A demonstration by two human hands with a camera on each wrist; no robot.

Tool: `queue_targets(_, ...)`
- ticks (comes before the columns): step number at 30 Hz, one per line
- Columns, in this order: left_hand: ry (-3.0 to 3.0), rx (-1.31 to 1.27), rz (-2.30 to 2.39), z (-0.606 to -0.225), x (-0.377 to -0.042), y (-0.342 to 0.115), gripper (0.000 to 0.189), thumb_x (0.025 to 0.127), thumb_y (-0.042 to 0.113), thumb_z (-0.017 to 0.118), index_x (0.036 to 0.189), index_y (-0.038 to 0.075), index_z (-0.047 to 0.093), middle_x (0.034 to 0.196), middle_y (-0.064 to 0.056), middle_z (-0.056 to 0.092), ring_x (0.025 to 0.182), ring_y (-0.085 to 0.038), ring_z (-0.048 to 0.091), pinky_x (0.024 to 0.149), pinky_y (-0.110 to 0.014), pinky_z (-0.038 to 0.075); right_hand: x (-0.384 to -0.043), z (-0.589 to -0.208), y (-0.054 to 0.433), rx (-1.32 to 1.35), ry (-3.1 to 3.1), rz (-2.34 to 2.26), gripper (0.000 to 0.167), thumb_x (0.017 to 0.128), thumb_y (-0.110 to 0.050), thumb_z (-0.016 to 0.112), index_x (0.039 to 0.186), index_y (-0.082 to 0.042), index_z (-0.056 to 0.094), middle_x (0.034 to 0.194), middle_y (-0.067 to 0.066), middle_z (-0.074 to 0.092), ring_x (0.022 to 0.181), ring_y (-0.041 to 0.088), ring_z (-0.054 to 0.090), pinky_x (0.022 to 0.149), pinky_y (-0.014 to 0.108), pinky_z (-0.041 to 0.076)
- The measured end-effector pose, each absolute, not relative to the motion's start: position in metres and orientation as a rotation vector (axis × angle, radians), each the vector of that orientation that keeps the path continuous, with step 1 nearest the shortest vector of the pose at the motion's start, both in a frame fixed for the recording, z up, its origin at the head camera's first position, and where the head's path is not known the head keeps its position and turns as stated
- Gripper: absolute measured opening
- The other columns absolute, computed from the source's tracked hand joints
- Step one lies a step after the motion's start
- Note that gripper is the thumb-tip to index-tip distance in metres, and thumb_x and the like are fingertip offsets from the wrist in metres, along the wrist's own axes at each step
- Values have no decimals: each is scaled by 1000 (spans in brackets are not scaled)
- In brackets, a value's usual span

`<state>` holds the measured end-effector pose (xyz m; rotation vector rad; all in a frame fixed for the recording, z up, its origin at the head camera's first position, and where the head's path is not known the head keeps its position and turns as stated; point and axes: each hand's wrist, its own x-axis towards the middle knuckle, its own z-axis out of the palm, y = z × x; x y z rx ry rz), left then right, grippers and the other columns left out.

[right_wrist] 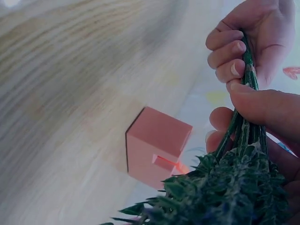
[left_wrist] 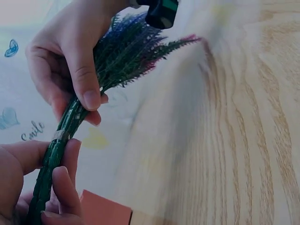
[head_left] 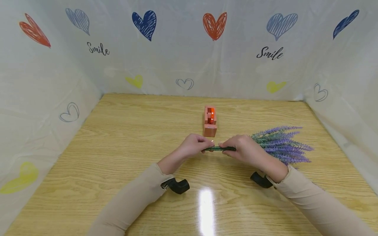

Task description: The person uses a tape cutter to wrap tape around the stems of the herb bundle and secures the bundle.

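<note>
A bunch of artificial lavender (head_left: 284,146) with purple flower spikes lies sideways in the air, its heads to the right and green stems (head_left: 218,148) to the left. My left hand (head_left: 193,145) grips the lower stem ends. Closer to the flowers, my right hand (head_left: 246,149) pinches the same stems between thumb and fingers. In the left wrist view a pale band of tape (left_wrist: 60,135) sits around the stems between both hands. Just beyond the hands stands a pink tape dispenser (head_left: 210,130) with an orange-red roll (head_left: 211,115).
The wooden table (head_left: 133,131) spreads around the hands. Pale sheeting (head_left: 183,59) printed with hearts and "Smile" encloses its back and sides. Black wrist-camera mounts (head_left: 180,186) hang below both sleeves.
</note>
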<state>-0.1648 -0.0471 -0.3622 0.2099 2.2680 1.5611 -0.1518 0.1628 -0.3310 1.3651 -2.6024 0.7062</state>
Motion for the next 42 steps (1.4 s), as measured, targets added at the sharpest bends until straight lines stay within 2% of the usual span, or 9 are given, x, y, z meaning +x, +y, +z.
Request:
queue_targets(3,2297,243,1567,-365,-165,-46,19,89,22,65,91,5,74,82,0,68,66,-11,55,57,-24,42,-151,-334,164,1344,-2614,715,18,75,2,75,93,-1,73,85,9,70,73,17,66,60,26,52)
queue_targets(6,2298,291,1548,-365,-166,-50,21,90,25,65,94,7,74,80,0,67,69,-17,59,56,-26,43,-151,-335,165,1328,-2627,722,19,75,2,75,93,-1,73,86,9,70,74,18,66,60,26,52)
queue_targets(11,2258,398,1504,-365,-169,-64,22,90,25,64,99,7,73,83,-3,70,78,-26,65,64,-33,50,-151,-334,168,1311,-2646,720,19,76,2,74,94,0,73,87,10,70,75,19,66,61,27,52)
queue_targets(18,2158,346,1631,-367,-165,-70,20,88,15,66,100,0,72,84,-14,69,73,-17,65,71,-35,53,-151,-335,165,1270,-2732,609,17,77,-4,75,93,-6,70,88,5,70,76,16,65,62,29,51)
queue_targets(23,2160,310,1692,-367,-161,-65,18,88,9,65,99,-4,71,85,-14,69,73,-16,66,72,-35,53,-158,-328,164,1294,-2903,623,23,79,-6,74,99,-11,66,89,1,66,75,15,62,60,29,48)
queue_targets(31,2277,325,1657,-361,-156,-59,15,87,7,66,96,-3,72,85,-10,70,73,-14,65,72,-36,53,-177,-314,169,1502,-3131,987,23,87,-5,63,108,4,64,86,5,67,69,9,59,61,26,48)
queue_targets(35,2295,314,1643,-360,-154,-59,15,86,8,67,96,0,73,86,-9,70,73,-12,65,72,-35,53,-182,-313,172,1586,-3115,989,25,94,-11,56,111,5,64,91,5,67,69,8,59,64,26,49)
queue_targets(39,2293,346,1643,-362,-152,-60,15,86,8,67,97,0,73,89,-9,70,75,-14,66,72,-35,53,-182,-315,172,1609,-3070,972,22,93,-9,57,109,4,66,94,3,67,78,8,62,68,27,50)
queue_targets(42,2304,385,1638,-364,-152,-60,14,86,8,67,97,0,72,89,-7,69,76,-14,65,71,-35,53,-180,-317,170,1570,-3047,960,18,91,-7,61,104,2,68,89,2,67,74,8,61,65,26,50)
